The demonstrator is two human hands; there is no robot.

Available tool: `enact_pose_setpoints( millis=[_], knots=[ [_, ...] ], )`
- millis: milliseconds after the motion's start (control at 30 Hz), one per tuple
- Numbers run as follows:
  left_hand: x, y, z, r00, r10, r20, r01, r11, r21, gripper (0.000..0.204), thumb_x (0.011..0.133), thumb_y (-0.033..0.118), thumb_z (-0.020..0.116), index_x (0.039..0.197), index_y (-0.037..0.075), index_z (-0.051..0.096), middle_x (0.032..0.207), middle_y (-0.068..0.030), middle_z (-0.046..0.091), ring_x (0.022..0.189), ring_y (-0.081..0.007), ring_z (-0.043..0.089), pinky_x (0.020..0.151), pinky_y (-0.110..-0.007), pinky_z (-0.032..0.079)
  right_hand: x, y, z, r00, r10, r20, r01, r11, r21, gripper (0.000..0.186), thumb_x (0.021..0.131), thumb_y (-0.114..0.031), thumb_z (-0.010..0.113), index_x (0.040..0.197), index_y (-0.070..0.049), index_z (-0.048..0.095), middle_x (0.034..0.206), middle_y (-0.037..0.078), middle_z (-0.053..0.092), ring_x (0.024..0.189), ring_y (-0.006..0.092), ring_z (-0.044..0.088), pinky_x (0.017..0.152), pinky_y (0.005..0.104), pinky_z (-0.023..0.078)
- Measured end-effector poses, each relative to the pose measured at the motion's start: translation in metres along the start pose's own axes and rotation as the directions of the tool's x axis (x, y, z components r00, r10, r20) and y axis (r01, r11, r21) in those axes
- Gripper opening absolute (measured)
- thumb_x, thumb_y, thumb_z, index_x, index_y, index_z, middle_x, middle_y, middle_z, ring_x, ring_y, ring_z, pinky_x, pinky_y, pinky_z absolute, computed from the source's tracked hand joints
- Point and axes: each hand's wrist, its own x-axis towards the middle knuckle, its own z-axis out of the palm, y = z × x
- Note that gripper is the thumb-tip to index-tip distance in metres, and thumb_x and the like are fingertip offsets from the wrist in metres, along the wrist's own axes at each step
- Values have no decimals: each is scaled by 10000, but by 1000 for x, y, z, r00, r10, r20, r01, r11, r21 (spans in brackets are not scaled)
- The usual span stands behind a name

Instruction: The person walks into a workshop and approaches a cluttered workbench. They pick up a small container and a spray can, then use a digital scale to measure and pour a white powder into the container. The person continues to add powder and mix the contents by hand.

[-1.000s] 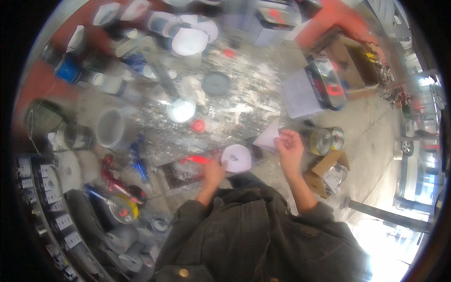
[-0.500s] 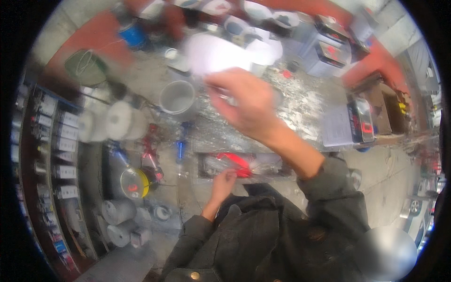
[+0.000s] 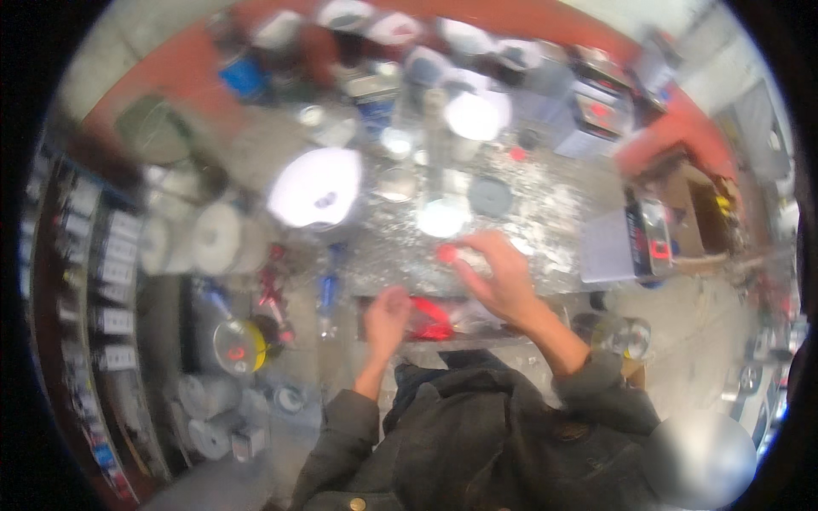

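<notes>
Above the front part of the worn workbench is my right hand, its thumb and forefinger closed round a small whitish thing with a round red end; blur hides its exact kind. My left hand hovers at the bench's front edge, beside a red object lying in an open drawer; its fingers are smeared by motion. A white paper cone with a dark spot in it covers the place of the grey bucket at the left of the bench. On the bench beyond my right hand lie a pale round lid and a grey disc.
White tubs and metal cans line the back. An open cardboard box and a square can stand at the right. Blue and red spray guns hang at the left, near a shelf of boxes.
The white paper cone has gone from beside my right hand to the grey bucket. My right hand has come back toward me and now grips the small red-ended thing. My left hand has shifted slightly left.
</notes>
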Motion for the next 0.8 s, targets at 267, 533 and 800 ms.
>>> enact_pose_setpoints(
  millis=[267,533,800],
  knots=[
    [114,44,69,995,89,47,-95,980,173,953,707,279,898,1430,-78,391,1386,-222,533,1269,-305,520,1092,-420,391,-201,97,-124,650,671,-357,-725,688,-26,147,876,-79,708,1009,-19,689,938,93,722,797,163,680,742,296,548],
    [159,-19,88,1000,-12,-7,12,1000,4,562,753,80,861,1230,-58,597,1156,-116,668,997,-206,640,864,-342,532,-297,186,-242,224,726,-650,-871,448,200,303,861,-107,731,1140,-18,654,994,91,706,830,114,659,763,277,539],
    [139,27,67,988,-71,-137,85,991,100,593,802,59,816,1315,-57,542,1210,-135,643,1073,-246,618,944,-369,498,-244,275,-315,269,560,-784,-773,611,172,623,764,-180,799,1315,-30,550,1226,134,600,1086,250,611,922,349,503]
  ],
)
